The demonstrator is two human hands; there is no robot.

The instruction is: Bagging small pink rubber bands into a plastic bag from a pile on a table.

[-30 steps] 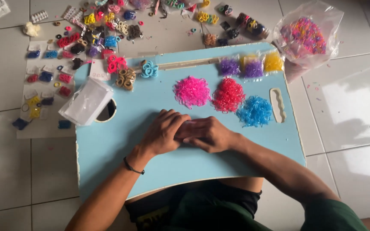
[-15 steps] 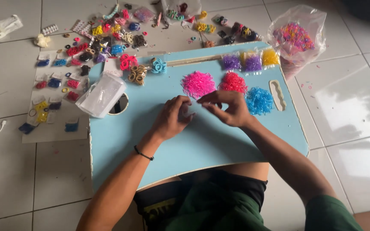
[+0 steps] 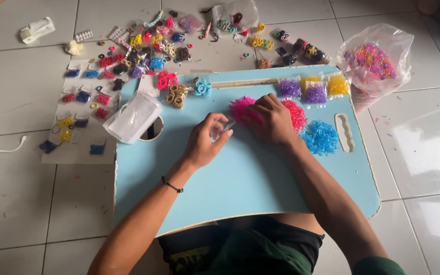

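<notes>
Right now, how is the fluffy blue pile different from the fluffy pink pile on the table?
The blue pile of tiny elastic bands lies uncovered and untouched, while the pink pile of tiny elastic bands is partly hidden under the right hand. Blue sits nearer the table's slot handle, pink farther left. Both rest on the light blue lap table.

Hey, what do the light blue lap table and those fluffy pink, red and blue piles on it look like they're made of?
The light blue lap table looks like painted or laminated board: flat matte face, pale raw-looking edge, cut-out handle slot. The bright pink pile, red pile and blue pile look like tiny glossy elastic loops, probably rubber or silicone; too small to be sure. The right hand rests on the pink pile.
</notes>
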